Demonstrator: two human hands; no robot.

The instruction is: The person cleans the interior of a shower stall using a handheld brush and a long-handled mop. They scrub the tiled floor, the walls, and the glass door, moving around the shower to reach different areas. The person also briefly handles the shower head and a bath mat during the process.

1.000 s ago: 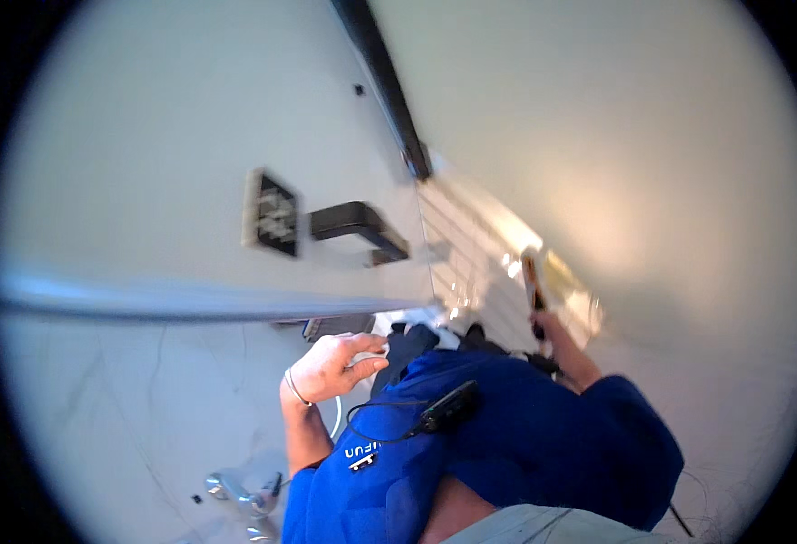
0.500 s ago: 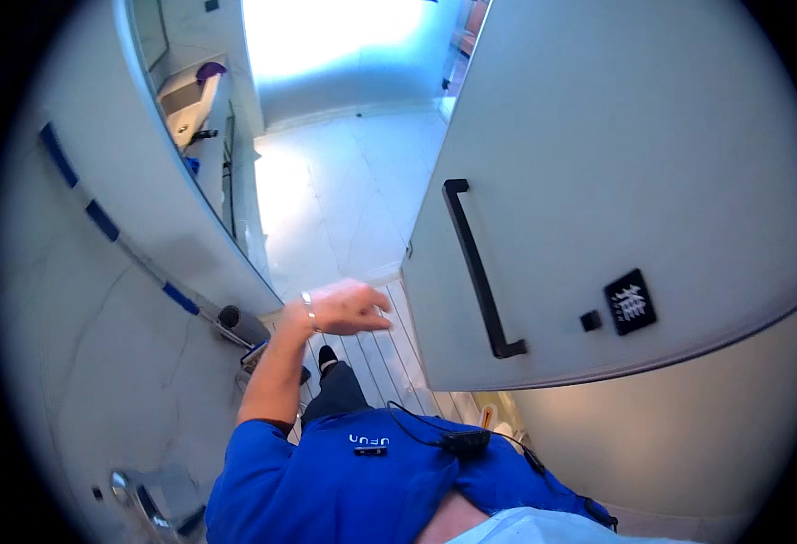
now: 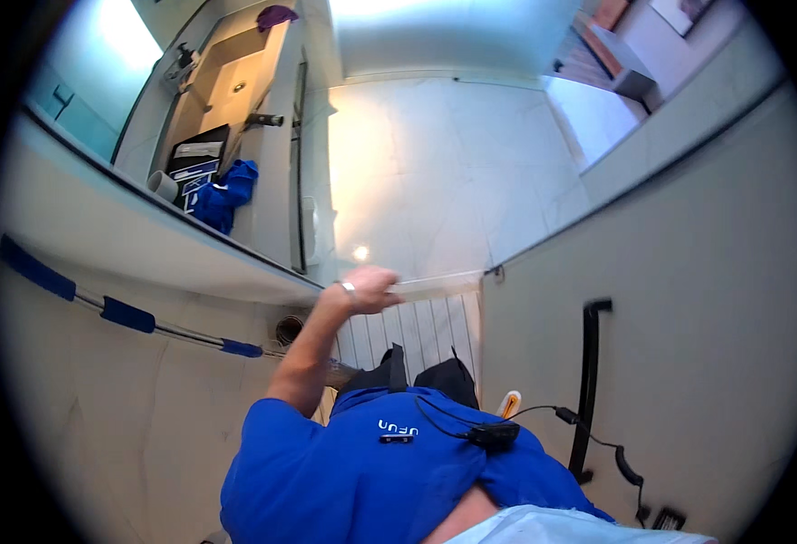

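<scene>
My left hand (image 3: 371,290) is out in front of my body with a light band round its wrist. Its fingers are loosely bent, a small gap shows between thumb and forefinger, and I see nothing held. Below it lies the pale slatted floor (image 3: 426,326). To its right stands a grey door panel (image 3: 534,363) with a long black handle (image 3: 589,390); the hand is apart from both. My right hand is out of sight. An orange-and-white tool (image 3: 509,404) shows at the right side of my waist, near a black device (image 3: 494,437) with a coiled cord.
Along the left wall runs a pole with blue sleeves (image 3: 126,315), near a dark round container (image 3: 288,329). Behind glass at far left, a counter with a basin (image 3: 240,77) holds a blue cloth (image 3: 226,195) and a grey cup (image 3: 163,186). Pale tiles (image 3: 444,172) lie ahead.
The view has shifted: the door handle now appears lower and farther right, and more of the counter and the tiled floor shows. My left hand stays raised in front, loosely bent.
</scene>
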